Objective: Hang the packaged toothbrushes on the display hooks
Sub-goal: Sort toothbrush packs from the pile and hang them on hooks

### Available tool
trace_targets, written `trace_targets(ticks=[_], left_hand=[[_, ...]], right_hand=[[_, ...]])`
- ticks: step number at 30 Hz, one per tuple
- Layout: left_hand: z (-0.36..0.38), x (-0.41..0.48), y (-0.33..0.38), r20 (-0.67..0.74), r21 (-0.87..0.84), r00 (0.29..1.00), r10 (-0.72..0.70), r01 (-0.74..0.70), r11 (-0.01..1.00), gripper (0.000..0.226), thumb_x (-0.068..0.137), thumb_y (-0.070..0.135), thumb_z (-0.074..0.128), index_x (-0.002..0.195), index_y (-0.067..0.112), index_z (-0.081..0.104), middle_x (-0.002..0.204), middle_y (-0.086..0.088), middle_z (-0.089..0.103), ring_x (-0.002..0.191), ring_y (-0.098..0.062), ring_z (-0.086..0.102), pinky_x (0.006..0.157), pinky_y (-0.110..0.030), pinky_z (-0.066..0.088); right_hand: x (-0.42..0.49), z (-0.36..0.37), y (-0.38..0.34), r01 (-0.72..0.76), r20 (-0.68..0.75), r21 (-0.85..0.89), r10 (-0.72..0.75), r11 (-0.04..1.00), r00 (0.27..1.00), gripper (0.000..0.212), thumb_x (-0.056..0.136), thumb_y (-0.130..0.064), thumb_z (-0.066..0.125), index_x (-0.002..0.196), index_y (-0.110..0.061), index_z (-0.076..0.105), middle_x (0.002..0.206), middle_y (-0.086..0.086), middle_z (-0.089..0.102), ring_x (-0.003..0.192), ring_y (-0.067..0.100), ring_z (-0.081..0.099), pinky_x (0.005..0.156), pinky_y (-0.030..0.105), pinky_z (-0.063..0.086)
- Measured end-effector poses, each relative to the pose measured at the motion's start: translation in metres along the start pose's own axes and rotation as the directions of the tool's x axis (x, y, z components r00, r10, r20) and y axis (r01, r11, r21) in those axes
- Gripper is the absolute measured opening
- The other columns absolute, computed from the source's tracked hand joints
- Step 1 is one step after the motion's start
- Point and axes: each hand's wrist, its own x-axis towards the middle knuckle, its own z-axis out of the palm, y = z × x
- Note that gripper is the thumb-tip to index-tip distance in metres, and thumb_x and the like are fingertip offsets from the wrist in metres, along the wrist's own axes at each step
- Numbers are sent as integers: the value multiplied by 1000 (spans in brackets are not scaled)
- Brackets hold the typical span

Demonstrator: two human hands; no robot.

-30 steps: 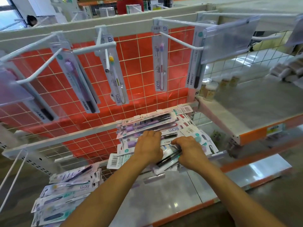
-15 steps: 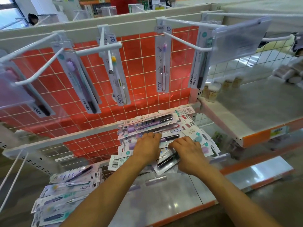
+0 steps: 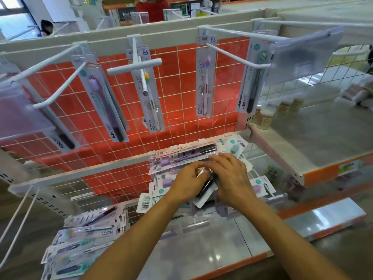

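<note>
Steel shelf (image 3: 201,251) with an orange front edge is nearest, and both forearms reach over it. At its left edge lies a loose left pile (image 3: 86,237) of toothbrush packs, flat and overlapping. At the back edge, against the wire grid (image 3: 177,102), lies a bigger pile (image 3: 187,156), and both hands are on it.

The left hand (image 3: 188,179) has its fingers (image 3: 198,168) curled, and they pinch the upper end of one pack (image 3: 207,187) with a dark brush inside. This pack is tilted, its lower end pointing to the front of the shelf, and it lies between the two hands. The right hand (image 3: 232,178) touches the same pack from the right side. Its fingers (image 3: 219,158) are stretched and a little spread, resting on the top of the pile; the thumb is hidden.

Above the pile, white hooks (image 3: 232,55) stick out from the grid, which has a red panel behind. Four hung packs (image 3: 204,77) are on them, one beside the other, and each hangs at the back end of its hook. Clear tag holders (image 3: 302,55) sit at the front ends of some hooks.

Further right, a right shelf (image 3: 323,130) carries small jars (image 3: 266,118) at its back left corner.
</note>
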Motion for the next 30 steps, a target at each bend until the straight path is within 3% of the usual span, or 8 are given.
trace_targets(ticks=[4, 7, 10, 12, 16, 21, 25, 30], left_hand=[[-4, -3, -5, -67, -28, 997, -41, 39, 999, 28, 93, 26, 59, 120, 24, 63, 102, 9, 67, 96, -13, 65, 85, -33, 53], [-11, -6, -10, -154, -93, 984, -87, 73, 993, 26, 92, 23, 58, 118, 24, 64, 101, 8, 71, 86, -10, 67, 76, -31, 56], [-24, -11, -14, -232, -95, 968, -93, 73, 993, 21, 94, 21, 55, 112, 30, 60, 96, 12, 65, 81, 2, 59, 65, -13, 46], [-31, -13, -18, -274, -98, 955, -110, 86, 991, 22, 94, 22, 55, 116, 25, 60, 101, 9, 65, 82, 1, 58, 64, -14, 43], [-40, -17, -23, -315, -166, 937, -150, 101, 981, 28, 96, 19, 55, 124, 17, 59, 108, 1, 66, 88, -10, 63, 63, -14, 46], [-51, -26, -32, -311, -197, 939, -150, 90, 976, 27, 97, 19, 53, 123, 23, 58, 108, 1, 67, 87, -10, 66, 65, -21, 55], [-54, -33, -36, -329, -188, 935, -130, 70, 980, 29, 96, 15, 54, 124, 20, 58, 108, 5, 65, 90, -3, 63, 65, -11, 49], [-53, -37, -36, -325, -229, 935, -142, 68, 971, 27, 97, 16, 53, 122, 23, 57, 110, 4, 67, 94, -10, 66, 71, -20, 56]], right_hand=[[6, 5, -1, -83, -148, 127, 101, 988, 984, 69, 55, 12, 73, 120, -8, 62, 129, 14, 57, 121, 38, 51, 95, 52, 46], [9, 8, 0, -191, -168, 218, 230, 957, 959, 66, 65, 14, 60, 127, -6, 54, 130, 13, 55, 121, 34, 48, 102, 45, 40], [15, 9, 2, -231, 45, 118, 227, 966, 973, 59, 75, 2, 61, 130, -15, 50, 130, 5, 53, 123, 27, 46, 104, 38, 38], [21, 10, -2, -184, 205, 66, 167, 981, 965, 51, 78, -8, 64, 127, -21, 53, 127, 1, 56, 120, 25, 48, 99, 38, 41], [30, 23, -12, -5, 349, 10, 1, 1000, 937, 44, 79, -24, 63, 122, -22, 58, 122, 1, 61, 116, 23, 51, 97, 38, 43], [40, 30, -20, 89, 494, -113, -22, 990, 869, 37, 88, -26, 56, 124, -22, 54, 124, 4, 57, 116, 27, 48, 97, 44, 43], [41, 32, -20, 105, 524, -139, -17, 985, 851, 35, 91, -24, 52, 126, -22, 51, 128, 5, 54, 119, 28, 47, 97, 46, 42], [43, 29, -22, 115, 482, -128, -39, 985, 875, 37, 89, -21, 54, 126, -22, 52, 121, 5, 56, 114, 27, 50, 95, 40, 41]])
